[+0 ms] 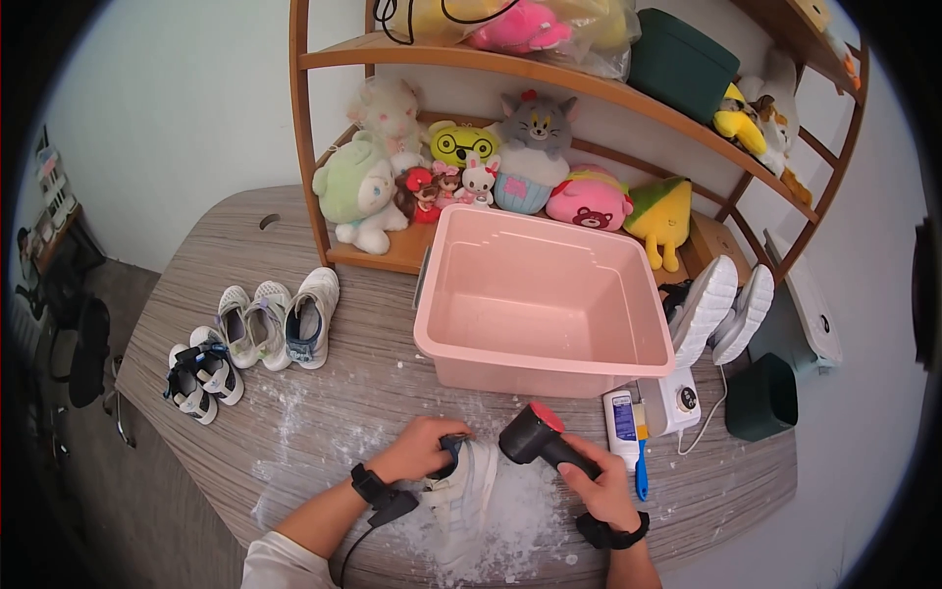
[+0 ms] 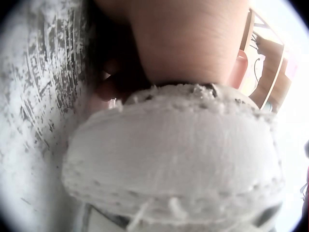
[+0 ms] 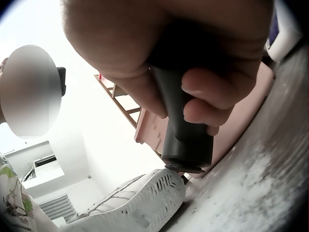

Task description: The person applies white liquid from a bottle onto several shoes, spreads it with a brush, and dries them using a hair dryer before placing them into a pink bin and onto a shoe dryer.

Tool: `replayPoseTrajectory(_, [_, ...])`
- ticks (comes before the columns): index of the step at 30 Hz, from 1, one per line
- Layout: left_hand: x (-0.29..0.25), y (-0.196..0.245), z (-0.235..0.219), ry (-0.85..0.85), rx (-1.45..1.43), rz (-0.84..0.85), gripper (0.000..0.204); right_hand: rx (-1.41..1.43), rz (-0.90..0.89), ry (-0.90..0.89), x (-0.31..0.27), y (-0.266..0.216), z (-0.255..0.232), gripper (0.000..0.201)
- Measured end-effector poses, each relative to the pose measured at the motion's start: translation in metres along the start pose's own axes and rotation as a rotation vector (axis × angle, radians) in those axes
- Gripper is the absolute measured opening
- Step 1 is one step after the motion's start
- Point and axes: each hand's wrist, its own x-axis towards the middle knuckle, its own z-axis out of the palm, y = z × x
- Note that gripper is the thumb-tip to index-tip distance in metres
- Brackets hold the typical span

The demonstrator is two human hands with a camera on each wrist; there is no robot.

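A white sneaker [image 1: 475,496] lies on the table amid scattered white powder [image 1: 535,520]. My left hand [image 1: 424,450] grips it at the dark-lined heel opening; part of the fingers is hidden by the shoe. Close up in the left wrist view, the pale stitched upper [image 2: 169,150] has powder along its seams. In my right hand [image 1: 601,488] is a black hair dryer [image 1: 532,434] with a red round end, gripped by the handle. The right wrist view shows its dark barrel [image 3: 187,145] close to the sneaker's white sole [image 3: 149,208], with fingers curled round the handle.
Ahead stands a pink plastic bin [image 1: 545,378], before a wooden shelf [image 1: 471,54] of plush toys. Several shoes [image 1: 260,329] sit at left. At right are a white bottle [image 1: 621,429], a blue-handled brush [image 1: 642,471], a white device [image 1: 669,402] with upended shoes [image 1: 708,309] behind, and a dark green bin [image 1: 762,398].
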Motion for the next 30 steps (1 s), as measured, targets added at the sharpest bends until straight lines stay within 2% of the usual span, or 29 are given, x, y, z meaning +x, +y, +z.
replayPoseTrajectory(1, [0.000,-0.002,0.001,0.024,-0.062,-0.019,0.039,-0.101,-0.119,0.030,0.001,-0.003,-0.001,0.043])
replayPoseTrajectory(2, [0.000,-0.004,0.001,0.047,-0.123,-0.037,0.041,-0.099,-0.119,0.033,0.001,-0.006,0.000,0.043])
replayPoseTrajectory(4, [-0.001,-0.004,-0.001,0.064,-0.161,-0.072,0.043,-0.286,-0.312,0.108,0.003,-0.014,0.001,0.041])
replayPoseTrajectory(5, [-0.001,-0.003,-0.003,0.085,-0.199,-0.105,0.045,-0.285,-0.317,0.113,0.005,-0.013,0.000,0.041])
replayPoseTrajectory(7, [0.000,0.003,-0.005,0.124,-0.271,-0.100,0.047,-0.568,-0.547,0.155,0.009,-0.011,-0.002,0.042])
replayPoseTrajectory(8, [0.001,0.005,-0.006,0.163,-0.348,-0.102,0.049,-0.567,-0.550,0.161,0.009,-0.011,-0.003,0.042])
replayPoseTrajectory(10, [0.002,0.007,-0.006,0.179,-0.384,-0.095,0.051,-0.807,-0.591,0.163,0.008,-0.011,-0.004,0.047])
replayPoseTrajectory(14, [0.002,0.010,-0.011,0.145,-0.439,-0.071,0.056,-0.896,-0.531,0.199,0.004,-0.011,0.000,0.055])
replayPoseTrajectory(16, [0.002,0.006,-0.011,0.118,-0.483,-0.031,0.057,-0.921,-0.375,0.160,0.002,-0.003,0.002,0.063])
replayPoseTrajectory(18, [0.002,0.010,-0.017,0.084,-0.527,0.010,0.059,-0.939,-0.305,0.170,0.000,0.005,0.003,0.064])
replayPoseTrajectory(20, [-0.002,0.027,-0.028,-0.065,-0.725,-0.258,0.067,-0.956,-0.235,0.184,-0.001,0.009,0.003,0.064])
replayPoseTrajectory(23, [-0.002,0.018,-0.030,-0.179,-0.792,-0.172,0.076,-0.982,-0.173,0.243,0.000,0.008,0.002,0.059])
replayPoseTrajectory(24, [-0.002,0.010,-0.028,-0.197,-0.763,-0.157,0.084,-0.970,-0.169,0.240,0.000,0.007,0.002,0.057])
replayPoseTrajectory(25, [-0.002,0.009,-0.028,-0.219,-0.754,-0.145,0.084,-0.957,-0.163,0.236,-0.001,0.008,0.002,0.055])
replayPoseTrajectory(27, [-0.003,0.009,-0.025,-0.235,-0.563,-0.211,0.090,-0.936,-0.169,0.277,0.001,0.015,0.002,0.052])
replayPoseTrajectory(29, [-0.001,0.010,-0.019,-0.220,-0.546,-0.172,0.098,-0.895,-0.257,0.283,0.002,0.018,0.003,0.045])
replayPoseTrajectory(30, [-0.002,0.011,-0.019,-0.220,-0.413,-0.163,0.101,-0.902,-0.292,0.307,0.003,0.020,0.004,0.038])
